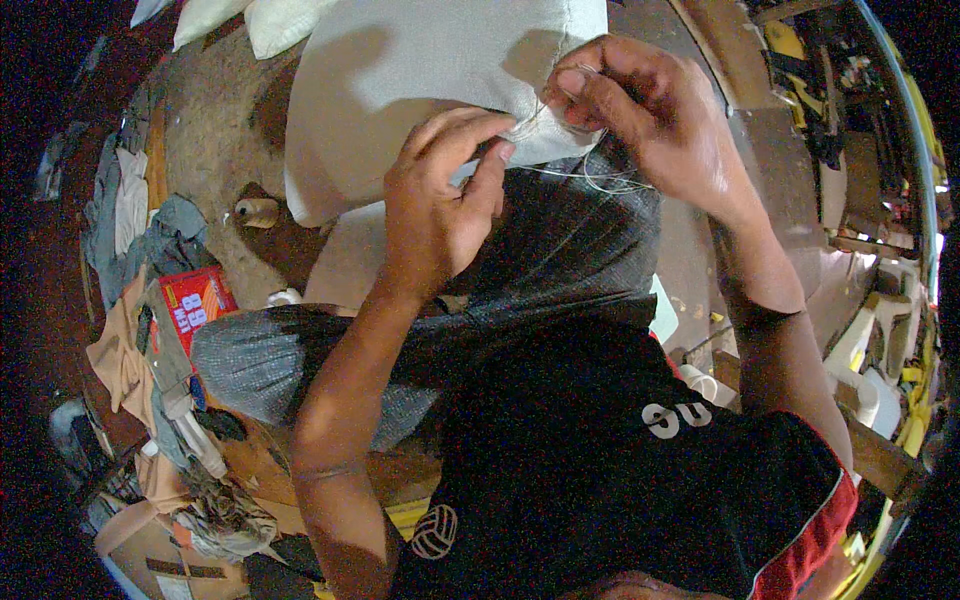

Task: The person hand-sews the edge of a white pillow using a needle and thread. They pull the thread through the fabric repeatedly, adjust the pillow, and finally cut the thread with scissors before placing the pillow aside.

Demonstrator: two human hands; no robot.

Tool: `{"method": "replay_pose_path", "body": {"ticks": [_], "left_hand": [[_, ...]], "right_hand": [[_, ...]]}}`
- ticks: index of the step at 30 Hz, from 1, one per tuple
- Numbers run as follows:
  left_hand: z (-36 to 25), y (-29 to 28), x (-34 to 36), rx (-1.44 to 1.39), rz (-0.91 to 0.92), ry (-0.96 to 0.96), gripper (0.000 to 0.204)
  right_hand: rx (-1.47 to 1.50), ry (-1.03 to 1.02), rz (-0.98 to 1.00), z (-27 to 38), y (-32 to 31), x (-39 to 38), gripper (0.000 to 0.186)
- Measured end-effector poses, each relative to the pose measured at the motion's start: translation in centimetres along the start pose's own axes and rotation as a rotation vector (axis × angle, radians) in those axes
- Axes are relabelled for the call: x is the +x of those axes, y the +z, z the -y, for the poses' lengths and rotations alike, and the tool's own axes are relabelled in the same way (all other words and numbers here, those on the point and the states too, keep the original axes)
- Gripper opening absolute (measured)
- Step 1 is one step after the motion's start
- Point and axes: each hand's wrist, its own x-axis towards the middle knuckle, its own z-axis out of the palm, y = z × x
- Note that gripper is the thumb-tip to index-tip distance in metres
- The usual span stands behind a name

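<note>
A large pale grey stuffed cushion (420, 70) lies before me, its near right corner across my lap. My left hand (440, 195) is at the near edge of that corner, thumb and forefinger pinching the fabric by the seam. Just to the right, my right hand (655, 125) is closed in a pinch on a thin light thread (605, 183). The thread runs from the seam and hangs in loose loops below the right hand, over my dark trousers (580, 230). Whether a needle is between the right fingertips is too small to tell.
On the floor to the left lies a spool of twine (257, 212). A red packet (192, 305) sits near heaped cloths (150, 340) along the left side. Pale pillows (285, 22) are at the far left. White plastic chairs (875, 330) stand at the right.
</note>
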Motion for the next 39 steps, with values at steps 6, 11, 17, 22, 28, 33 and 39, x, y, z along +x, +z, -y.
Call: {"method": "replay_pose_path", "body": {"ticks": [6, 11, 17, 22, 28, 33, 39], "left_hand": [[0.0, 0.2, 0.1, -0.03, 0.011, 0.026, 0.013], [0.8, 0.9, -0.2, -0.109, -0.005, 0.012, 0.009], [0.9, 1.2, -0.3, -0.094, -0.028, 0.028, 0.007], [1.0, 1.6, -0.5, -0.118, -0.035, 0.049, 0.007], [1.1, 1.3, -0.2, -0.045, -0.016, 0.071, 0.008], [0.8, 1.1, 0.3, -0.075, -0.042, 0.049, 0.008], [0.1, -0.5, 0.5, 0.003, 0.037, -0.052, 0.007]], "right_hand": [[-0.259, -0.258, -0.172, 0.2, 1.4, -1.8, 0.023], [-0.062, -0.13, -0.028, -0.3, 0.8, -0.5, 0.019], [0.265, 0.029, 0.183, -0.4, 0.0, 0.9, 0.019], [0.271, -0.013, 0.24, -1.0, 0.0, 0.8, 0.014], [0.223, 0.042, 0.121, -0.7, 0.0, 1.3, 0.014], [0.011, -0.018, 0.008, -1.8, 0.5, 1.5, 0.022], [-0.012, -0.023, 0.041, -1.5, 0.8, 0.8, 0.018]]}}
